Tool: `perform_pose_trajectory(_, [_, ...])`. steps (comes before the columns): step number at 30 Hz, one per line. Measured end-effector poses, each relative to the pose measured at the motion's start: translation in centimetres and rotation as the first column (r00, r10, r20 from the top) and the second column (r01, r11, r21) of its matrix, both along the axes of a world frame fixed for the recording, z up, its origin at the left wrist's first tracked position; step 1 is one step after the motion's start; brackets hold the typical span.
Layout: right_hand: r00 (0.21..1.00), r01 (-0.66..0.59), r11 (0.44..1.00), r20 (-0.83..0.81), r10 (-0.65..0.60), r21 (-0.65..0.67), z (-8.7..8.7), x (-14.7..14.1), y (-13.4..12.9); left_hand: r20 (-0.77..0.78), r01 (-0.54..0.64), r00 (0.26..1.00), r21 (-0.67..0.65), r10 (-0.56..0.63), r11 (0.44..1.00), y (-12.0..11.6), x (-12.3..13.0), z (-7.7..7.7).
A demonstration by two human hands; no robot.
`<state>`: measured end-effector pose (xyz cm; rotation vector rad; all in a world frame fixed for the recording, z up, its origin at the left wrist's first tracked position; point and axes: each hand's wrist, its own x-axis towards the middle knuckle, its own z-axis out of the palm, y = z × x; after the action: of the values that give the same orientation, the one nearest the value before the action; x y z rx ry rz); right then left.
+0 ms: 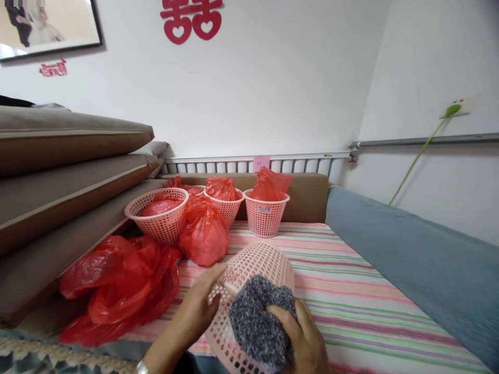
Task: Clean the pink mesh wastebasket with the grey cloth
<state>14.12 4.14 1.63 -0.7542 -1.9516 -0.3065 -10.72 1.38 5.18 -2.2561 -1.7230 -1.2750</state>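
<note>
A pink perforated plastic basket (260, 258) lies tipped on its side in front of me. My left hand (202, 301) grips its left side, thumb and fingers against the holed wall. In my right hand (306, 332) is a bunched dark grey fuzzy cloth (259, 319), pressed against the basket's near side. The cloth hides part of the basket and some of my right fingertips.
Pink baskets (267, 215) with red plastic bags stand at the back. A full red bag (205, 234) and a crumpled red bag (120, 283) lie left on the striped sheet (362, 306). Stacked cushions (70, 156) rise at left, a blue-grey padded edge (409, 249) at right.
</note>
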Motion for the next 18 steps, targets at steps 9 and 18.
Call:
perform_pose_trajectory(9, [0.998,0.057,0.992,0.044,-0.052,-0.110,1.7,0.6,-1.2,-0.323,-0.216,0.929,-0.073,0.182,0.974,1.6,2.8,-0.8])
perform_pose_trajectory(18, [0.934,-0.132,0.967,-0.355,0.048,-0.217,4.2,3.9,0.4,-0.336,-0.211,0.928,-0.126,0.158,0.969,0.1,4.7,4.8])
